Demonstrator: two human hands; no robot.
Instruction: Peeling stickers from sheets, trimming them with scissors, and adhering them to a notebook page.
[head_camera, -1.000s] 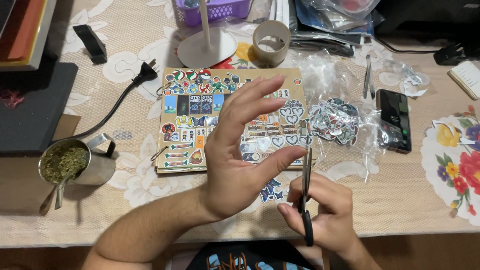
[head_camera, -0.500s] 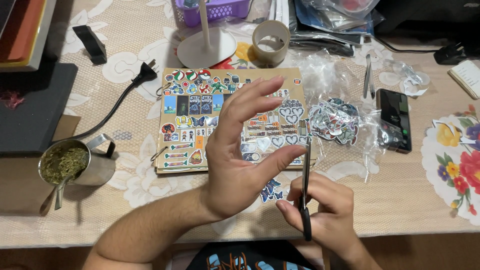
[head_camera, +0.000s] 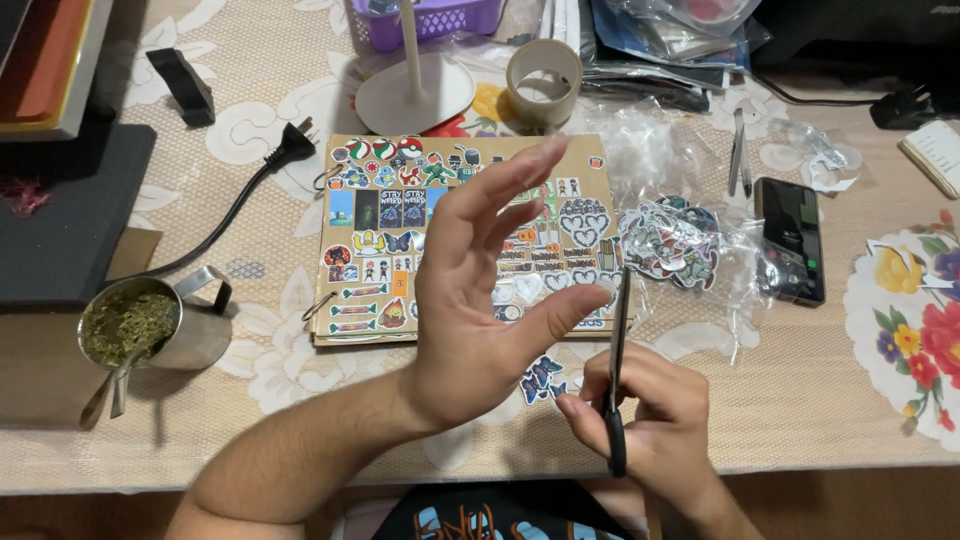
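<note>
Table (head_camera: 800, 420) under a lace-patterned cloth fills the view. On it, centre, the brown sticker-covered notebook (head_camera: 400, 250) lies flat, same spot as half a second ago. Left of it I see a metal cup of green herb (head_camera: 140, 325) with a spoon in it, unmoved. Left hand (head_camera: 480, 300) raised over the notebook, palm turned right, fingers spread wide and holding nothing; the thumb tip nears the scissors' blade. It reads much as in the earlier frame, fingers perhaps a touch more upright. Right hand (head_camera: 650, 420) low at the near edge, closed around the black handle of the scissors (head_camera: 616, 380), blade pointing up and away; the grip matches the frame before. Right of the notebook, a loose pile of stickers (head_camera: 668, 240) on clear plastic, then a dark phone (head_camera: 790, 240). A small blue sticker (head_camera: 540, 380) lies on the table between the two hands.
</note>
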